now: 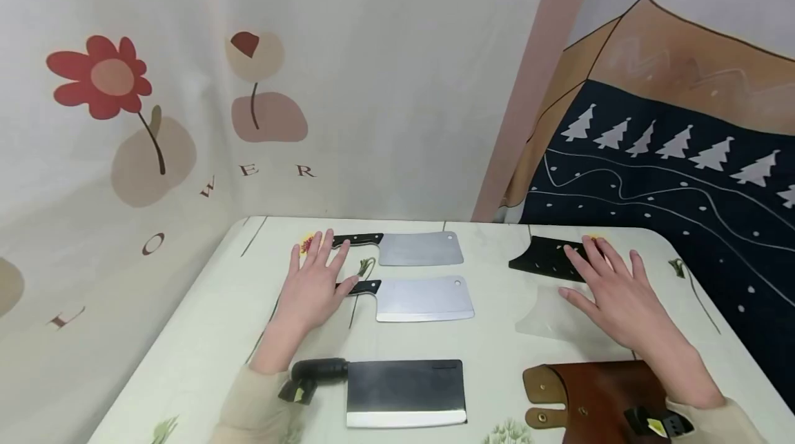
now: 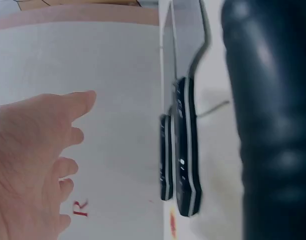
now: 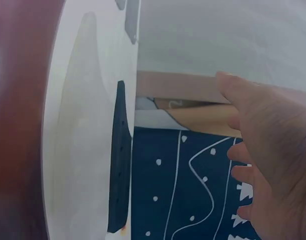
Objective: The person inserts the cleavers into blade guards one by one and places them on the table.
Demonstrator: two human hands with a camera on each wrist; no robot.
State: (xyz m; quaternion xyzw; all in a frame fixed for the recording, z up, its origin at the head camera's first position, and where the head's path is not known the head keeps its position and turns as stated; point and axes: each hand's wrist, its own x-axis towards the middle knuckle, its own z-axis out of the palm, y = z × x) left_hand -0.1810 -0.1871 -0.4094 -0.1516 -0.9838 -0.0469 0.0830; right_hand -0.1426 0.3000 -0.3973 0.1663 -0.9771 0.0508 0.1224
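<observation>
My left hand (image 1: 313,288), its fingers spread, hovers by the handles of two cleavers. The far cleaver (image 1: 421,249) and the middle cleaver (image 1: 425,300) lie with silver blades to the right and black riveted handles (image 2: 186,150) to the left. Nearest me is a larger cleaver (image 1: 405,389) with a dark blade, a bright edge and a round black handle (image 2: 272,120). Over the right side hovers my right hand (image 1: 624,302), also spread and holding nothing. Beneath it are a black blade cover (image 1: 539,257) and a translucent cover (image 1: 540,316), each partly hidden.
A brown leather sheath (image 1: 596,396) with two snap straps lies at the near right, partly under my right forearm. The white table (image 1: 205,347) has a printed floral pattern. Behind it hang a pale flower-print curtain (image 1: 385,85) and a dark tree-print fabric (image 1: 671,181).
</observation>
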